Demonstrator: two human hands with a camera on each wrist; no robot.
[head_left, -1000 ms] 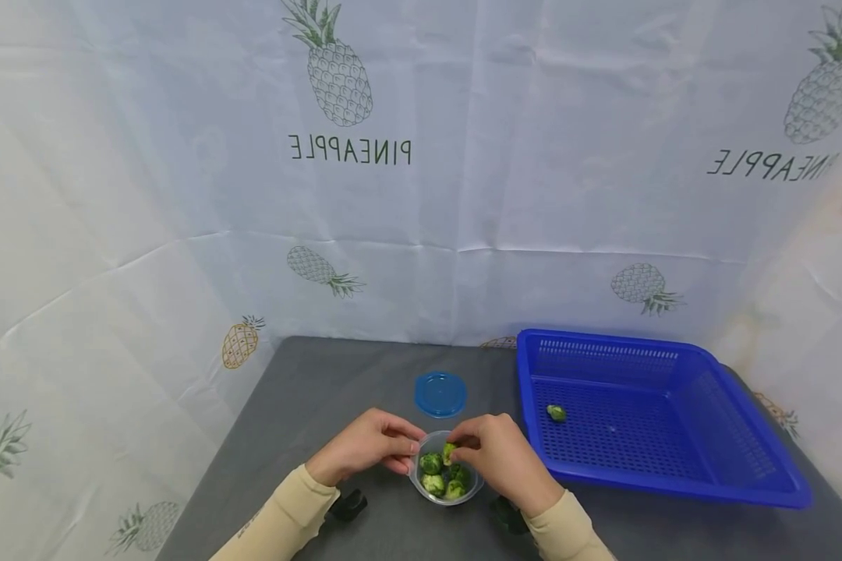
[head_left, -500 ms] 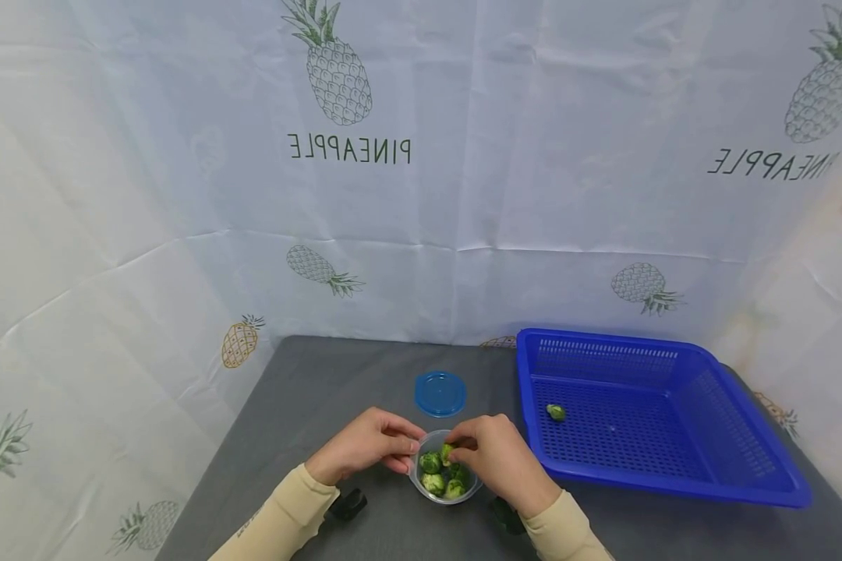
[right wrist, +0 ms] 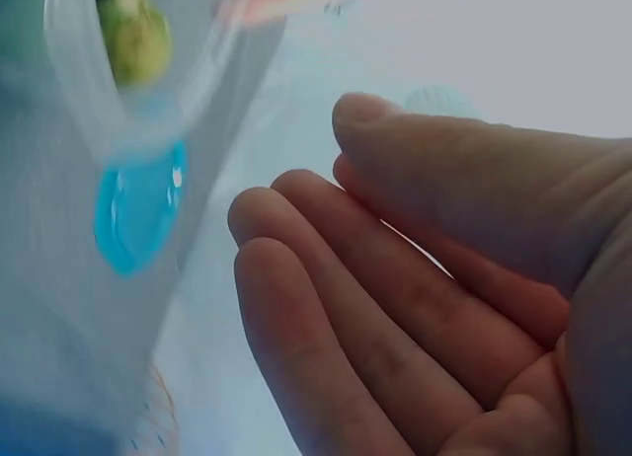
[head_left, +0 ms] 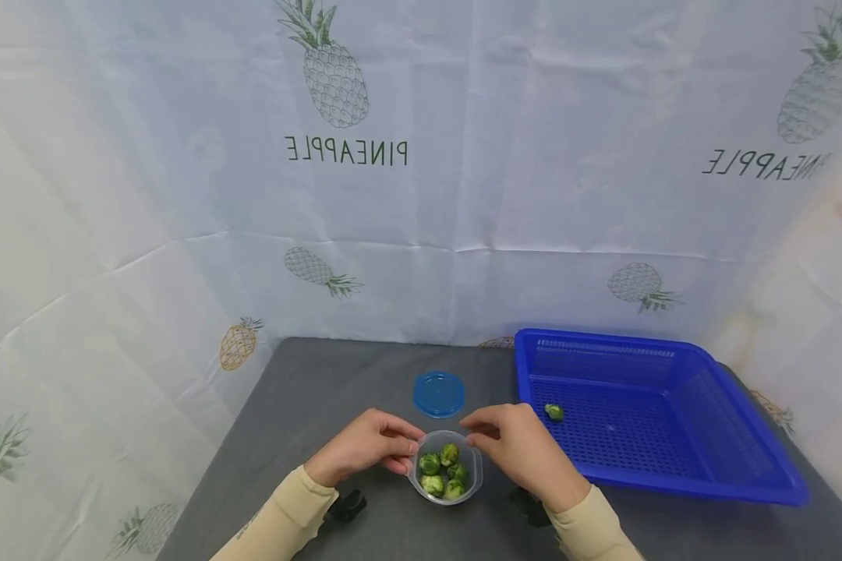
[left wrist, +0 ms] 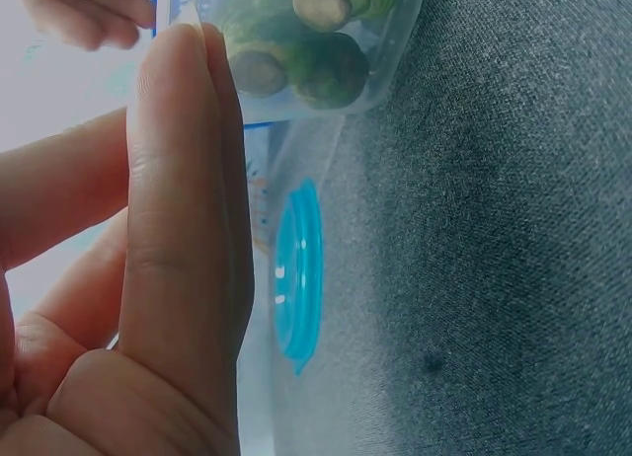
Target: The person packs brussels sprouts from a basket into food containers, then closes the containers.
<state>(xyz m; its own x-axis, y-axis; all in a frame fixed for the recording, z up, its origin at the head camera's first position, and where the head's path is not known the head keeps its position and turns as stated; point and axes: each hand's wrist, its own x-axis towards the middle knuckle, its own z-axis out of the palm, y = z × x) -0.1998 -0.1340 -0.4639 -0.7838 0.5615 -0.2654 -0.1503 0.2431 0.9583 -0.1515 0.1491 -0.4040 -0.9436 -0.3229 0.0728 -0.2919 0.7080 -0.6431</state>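
Observation:
A small clear plastic container [head_left: 474, 461] sits on the grey table, with several Brussels sprouts [head_left: 429, 464] in it. At its left side my left hand [head_left: 365, 446] pinches the rim between thumb and fingers; the left wrist view shows the fingertips at the container's wall [left wrist: 393, 66]. To the right of the container is my right hand [head_left: 522, 448], just off the rim. Nothing is between its loosely bent fingers [right wrist: 296, 328] in the right wrist view. One more sprout [head_left: 553, 412] lies in the blue basket [head_left: 631, 436].
Behind the container a blue round lid [head_left: 439, 394] lies flat on the table [head_left: 344, 374]. The large perforated basket takes up the right side. A white curtain [head_left: 533, 195] printed with pineapples hangs behind the table and along both sides.
My right hand has let go of a Brussels sprout, which now lies among the others in the container, and has moved right, off the rim. My left hand stays in place.

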